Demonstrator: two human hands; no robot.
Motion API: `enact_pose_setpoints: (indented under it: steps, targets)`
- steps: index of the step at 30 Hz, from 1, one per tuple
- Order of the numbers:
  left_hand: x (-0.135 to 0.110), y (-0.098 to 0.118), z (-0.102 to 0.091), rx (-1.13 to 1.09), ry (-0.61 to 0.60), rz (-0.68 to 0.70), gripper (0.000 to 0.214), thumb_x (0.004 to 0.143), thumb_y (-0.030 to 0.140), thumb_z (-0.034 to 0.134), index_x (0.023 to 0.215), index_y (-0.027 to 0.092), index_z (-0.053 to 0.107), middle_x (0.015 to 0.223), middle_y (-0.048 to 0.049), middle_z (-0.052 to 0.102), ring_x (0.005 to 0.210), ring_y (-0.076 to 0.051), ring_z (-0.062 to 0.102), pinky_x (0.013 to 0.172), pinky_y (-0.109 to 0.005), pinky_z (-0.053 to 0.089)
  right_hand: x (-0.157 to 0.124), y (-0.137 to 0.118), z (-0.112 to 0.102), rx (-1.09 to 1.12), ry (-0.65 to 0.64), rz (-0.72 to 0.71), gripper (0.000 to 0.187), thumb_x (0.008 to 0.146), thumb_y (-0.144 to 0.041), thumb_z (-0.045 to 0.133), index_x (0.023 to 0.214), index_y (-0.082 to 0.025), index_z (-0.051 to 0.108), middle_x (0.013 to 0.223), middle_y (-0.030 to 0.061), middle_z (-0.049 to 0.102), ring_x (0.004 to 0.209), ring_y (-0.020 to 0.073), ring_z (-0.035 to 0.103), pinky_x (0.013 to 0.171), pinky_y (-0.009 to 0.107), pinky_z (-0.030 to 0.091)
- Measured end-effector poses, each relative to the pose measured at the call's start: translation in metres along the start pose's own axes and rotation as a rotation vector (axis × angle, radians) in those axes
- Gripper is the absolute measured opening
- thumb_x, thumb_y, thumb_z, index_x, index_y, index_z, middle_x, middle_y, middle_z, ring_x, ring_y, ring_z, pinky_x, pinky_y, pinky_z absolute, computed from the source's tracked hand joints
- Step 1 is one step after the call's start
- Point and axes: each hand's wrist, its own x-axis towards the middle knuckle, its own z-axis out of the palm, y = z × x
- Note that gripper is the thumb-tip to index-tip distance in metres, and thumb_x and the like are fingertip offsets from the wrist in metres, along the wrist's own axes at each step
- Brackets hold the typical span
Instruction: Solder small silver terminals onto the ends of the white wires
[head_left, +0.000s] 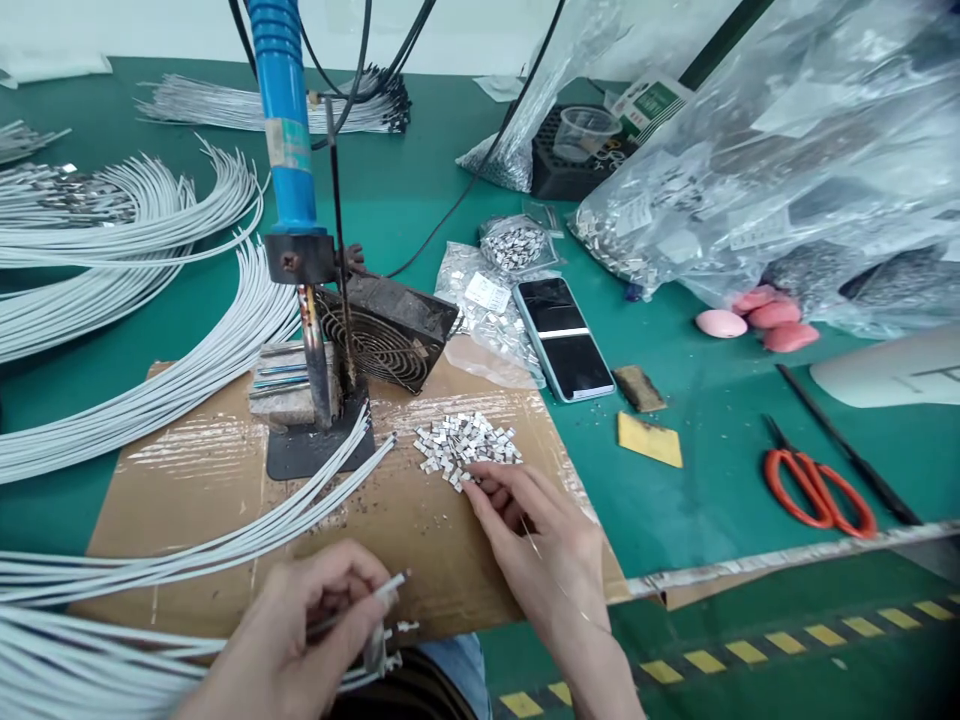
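My left hand (315, 620) is closed around a thin white cable (391, 582); the cable's tip sticks out past the thumb. Under those fingers more cable ends with small clear or metal fittings show, partly hidden. My right hand (540, 540) pinches at the near edge of a pile of small silvery metal clips (472, 440), and a clip seems to be between thumb and index finger. Left of the pile, two bunches of white cables (322, 515) lie with their ends on the cardboard (202, 500). A blue-handled soldering iron (289, 150) stands upright, clamped tip down above a dark base.
A small fan (390, 330) leans behind the iron. Long bundles of white cables (150, 420) fill the left. A phone (564, 340), a yellow sponge (649, 440), red-handled scissors (817, 490), a black rod (847, 445) and plastic bags of parts (720, 190) lie to the right.
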Motion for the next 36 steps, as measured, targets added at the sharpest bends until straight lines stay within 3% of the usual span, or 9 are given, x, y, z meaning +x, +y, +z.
enact_pose_setpoints:
  steps: [6,9,11,19,25,29,32,36]
  targets:
    - [0.010,0.002,-0.009,-0.263,-0.007,-0.182,0.046,0.086,0.062,0.076,0.084,0.016,0.075,0.059,0.0066,0.046,0.047,-0.005,0.027,0.046,-0.021,0.013,0.006,0.002,0.007,-0.039,0.034,-0.043,0.014,0.100,-0.025,0.066,0.089,-0.021,0.073,0.079,0.0029,0.071,0.064,0.0158,0.065,0.066,0.028,0.059]
    - [0.010,0.002,-0.011,-0.297,0.030,-0.178,0.046,0.086,0.061,0.077,0.084,0.015,0.076,0.054,0.0086,0.042,0.047,-0.005,0.025,0.047,-0.022,0.012,0.009,-0.001,0.009,-0.037,0.071,-0.026,0.016,0.100,-0.026,0.067,0.085,-0.021,0.070,0.074,0.0001,0.066,0.058,0.0134,0.059,0.056,0.025,0.054]
    - [0.011,0.003,-0.011,-0.321,0.037,-0.165,0.046,0.087,0.060,0.077,0.084,0.015,0.076,0.056,0.0073,0.047,0.047,-0.004,0.026,0.048,-0.023,0.012,0.010,-0.003,0.008,-0.031,0.089,-0.013,0.016,0.100,-0.025,0.068,0.085,-0.020,0.068,0.073,-0.0006,0.064,0.055,0.0120,0.057,0.052,0.024,0.051]
    - [0.012,0.004,-0.017,-0.329,0.028,-0.202,0.049,0.086,0.064,0.075,0.085,0.015,0.076,0.066,0.0033,0.057,0.049,-0.004,0.029,0.049,-0.024,0.011,0.001,-0.004,-0.002,-0.008,0.069,0.016,0.008,0.099,-0.020,0.069,0.092,-0.020,0.074,0.079,0.0010,0.070,0.061,0.0128,0.061,0.057,0.024,0.054]
    - [0.014,0.004,-0.016,-0.355,0.003,-0.182,0.047,0.087,0.062,0.075,0.085,0.015,0.076,0.067,0.0032,0.058,0.048,-0.003,0.030,0.048,-0.024,0.012,0.002,-0.004,0.002,0.019,0.009,0.049,0.005,0.094,-0.020,0.073,0.092,-0.022,0.078,0.076,-0.0011,0.068,0.055,0.0111,0.058,0.052,0.023,0.052]
    - [0.016,0.004,-0.016,-0.374,0.023,-0.190,0.050,0.082,0.065,0.079,0.088,0.015,0.074,0.069,0.0028,0.062,0.047,-0.002,0.029,0.047,-0.022,0.013,0.002,-0.004,0.005,0.038,0.034,0.114,0.008,0.093,-0.025,0.073,0.086,-0.022,0.076,0.074,-0.0018,0.066,0.054,0.0104,0.056,0.052,0.021,0.052]
    - [0.015,0.002,-0.013,-0.391,0.059,-0.177,0.049,0.081,0.064,0.081,0.093,0.017,0.071,0.066,0.0059,0.059,0.047,-0.003,0.028,0.047,-0.019,0.016,-0.002,-0.002,0.005,0.055,0.087,0.200,0.008,0.094,-0.030,0.074,0.093,-0.022,0.076,0.076,-0.0009,0.071,0.055,0.0101,0.060,0.055,0.020,0.054]
    - [0.012,-0.008,-0.007,-0.222,0.162,-0.013,0.026,0.091,0.046,0.077,0.087,0.021,0.070,0.065,0.0051,0.062,0.054,-0.008,0.048,0.052,-0.016,0.037,-0.010,0.000,0.007,0.110,0.152,0.315,0.015,0.096,-0.035,0.073,0.101,-0.022,0.078,0.078,0.0018,0.078,0.056,0.0115,0.069,0.053,0.019,0.058]
